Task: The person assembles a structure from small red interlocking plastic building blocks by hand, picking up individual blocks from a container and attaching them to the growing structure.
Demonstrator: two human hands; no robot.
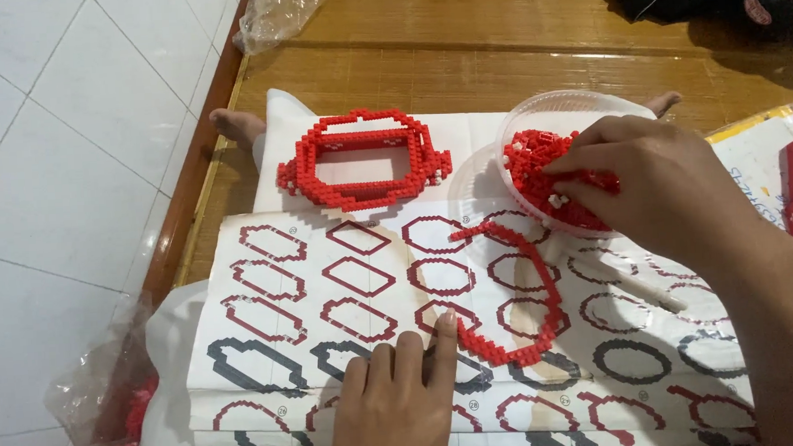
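Bare hands (pixel 397 404), forearms unsleeved, no jewellery

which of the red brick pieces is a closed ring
The red brick ring lying above the instruction sheet; the curved strip beside the left hand is open-ended.

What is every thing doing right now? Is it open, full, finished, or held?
Left hand: flat on the sheet, forefinger touching the curved strip's end.
Right hand: fingers down in the bowl's bricks.
Clear plastic bowl: open, partly full of small red bricks.
Red brick ring: closed loop, lying flat, untouched.
Curved red brick strip: open-ended, unfinished, on the sheet.
Instruction sheet: unfolded, spread flat.
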